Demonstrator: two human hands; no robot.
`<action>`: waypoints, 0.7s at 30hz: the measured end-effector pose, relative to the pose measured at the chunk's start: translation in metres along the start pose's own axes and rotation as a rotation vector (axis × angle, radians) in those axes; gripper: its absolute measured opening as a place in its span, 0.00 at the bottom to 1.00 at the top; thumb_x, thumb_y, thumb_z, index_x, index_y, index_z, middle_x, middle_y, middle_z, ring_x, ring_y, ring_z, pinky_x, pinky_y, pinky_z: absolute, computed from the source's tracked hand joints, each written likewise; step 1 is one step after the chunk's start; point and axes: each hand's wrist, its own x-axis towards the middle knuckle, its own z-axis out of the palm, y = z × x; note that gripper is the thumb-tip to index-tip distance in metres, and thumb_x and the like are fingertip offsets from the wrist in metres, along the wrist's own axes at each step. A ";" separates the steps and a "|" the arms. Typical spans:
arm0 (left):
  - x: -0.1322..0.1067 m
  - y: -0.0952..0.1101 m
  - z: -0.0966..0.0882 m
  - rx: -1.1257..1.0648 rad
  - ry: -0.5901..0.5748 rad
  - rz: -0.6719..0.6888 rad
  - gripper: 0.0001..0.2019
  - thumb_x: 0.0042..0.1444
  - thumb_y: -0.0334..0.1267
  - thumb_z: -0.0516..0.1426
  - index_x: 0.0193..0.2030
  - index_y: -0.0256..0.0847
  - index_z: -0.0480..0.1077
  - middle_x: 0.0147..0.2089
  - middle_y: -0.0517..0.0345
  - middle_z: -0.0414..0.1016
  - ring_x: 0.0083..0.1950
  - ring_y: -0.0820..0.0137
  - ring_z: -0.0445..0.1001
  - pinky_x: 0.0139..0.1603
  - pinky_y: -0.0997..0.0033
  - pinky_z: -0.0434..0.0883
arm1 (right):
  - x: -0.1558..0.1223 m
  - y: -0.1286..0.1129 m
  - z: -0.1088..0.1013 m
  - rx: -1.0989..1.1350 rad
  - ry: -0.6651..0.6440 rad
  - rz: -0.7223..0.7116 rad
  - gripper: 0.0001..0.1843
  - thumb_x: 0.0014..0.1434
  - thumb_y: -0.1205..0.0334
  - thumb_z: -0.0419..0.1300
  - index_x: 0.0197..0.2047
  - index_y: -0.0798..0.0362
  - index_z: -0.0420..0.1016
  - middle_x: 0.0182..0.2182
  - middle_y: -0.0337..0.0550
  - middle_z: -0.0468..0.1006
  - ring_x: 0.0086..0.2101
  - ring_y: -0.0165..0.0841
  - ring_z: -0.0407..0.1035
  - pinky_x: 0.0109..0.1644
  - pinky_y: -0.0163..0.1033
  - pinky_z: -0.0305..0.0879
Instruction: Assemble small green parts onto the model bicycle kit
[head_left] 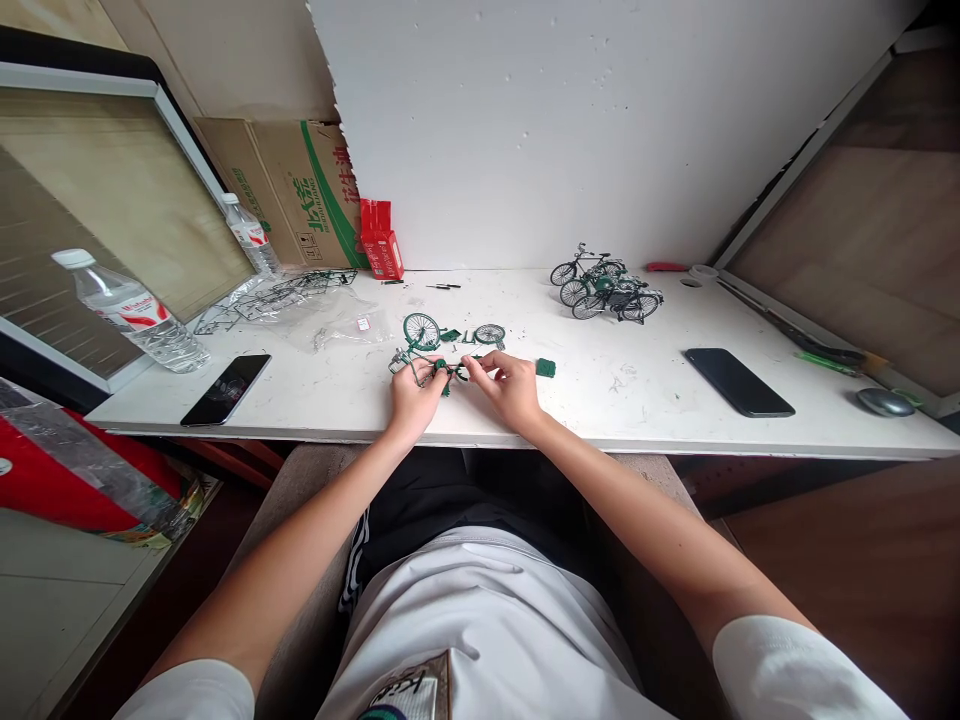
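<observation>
My left hand (415,400) is closed round a green model bicycle frame (441,368), held just above the desk near its front edge. At the frame's right end, the thumb and fingers of my right hand (513,388) are pinched together; what is between them is too small to make out. Just behind my left hand is a green spoked wheel (421,331); whether it is joined to the frame I cannot tell. Another green wheel (490,334) lies behind my right hand, with small green parts (450,335) between the two wheels. A green textured square piece (545,368) lies right of my right hand.
Several assembled model bicycles (606,290) stand at the back right. Dark part frames (300,290) and a clear plastic bag (345,322) lie left. Phones (226,390) lie on both sides. Water bottles (135,310), a red box (382,240) and a carton (300,190) stand left.
</observation>
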 end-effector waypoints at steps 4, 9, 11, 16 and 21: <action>0.000 0.000 0.000 0.029 0.002 0.013 0.13 0.54 0.37 0.67 0.46 0.36 0.79 0.43 0.45 0.86 0.44 0.59 0.87 0.49 0.61 0.81 | 0.001 0.003 0.001 -0.029 -0.050 0.011 0.31 0.72 0.34 0.56 0.28 0.50 0.72 0.25 0.42 0.78 0.25 0.31 0.68 0.30 0.39 0.60; 0.000 -0.001 0.000 0.036 0.006 0.028 0.11 0.54 0.37 0.67 0.44 0.37 0.79 0.42 0.47 0.86 0.43 0.60 0.86 0.48 0.63 0.81 | 0.002 0.002 0.001 -0.021 -0.075 0.026 0.32 0.72 0.33 0.54 0.27 0.49 0.66 0.23 0.40 0.74 0.25 0.30 0.63 0.31 0.39 0.58; 0.000 -0.001 -0.001 0.042 0.001 0.033 0.12 0.54 0.37 0.67 0.44 0.37 0.79 0.43 0.47 0.86 0.44 0.60 0.86 0.48 0.62 0.80 | 0.002 0.002 0.001 -0.029 -0.077 0.023 0.32 0.72 0.32 0.53 0.26 0.49 0.65 0.22 0.38 0.72 0.24 0.30 0.61 0.32 0.39 0.57; 0.000 -0.003 -0.001 0.054 -0.005 0.036 0.12 0.54 0.37 0.67 0.45 0.37 0.79 0.44 0.47 0.86 0.46 0.59 0.86 0.49 0.62 0.80 | 0.002 0.003 0.002 -0.064 -0.092 0.021 0.35 0.73 0.31 0.51 0.23 0.49 0.60 0.19 0.37 0.68 0.23 0.29 0.58 0.31 0.39 0.55; -0.001 -0.002 0.000 0.084 -0.010 0.065 0.11 0.55 0.37 0.67 0.45 0.38 0.79 0.44 0.46 0.86 0.46 0.60 0.86 0.48 0.63 0.80 | 0.002 0.004 0.002 -0.098 -0.151 0.043 0.40 0.75 0.31 0.46 0.19 0.50 0.65 0.18 0.40 0.72 0.22 0.31 0.64 0.31 0.39 0.59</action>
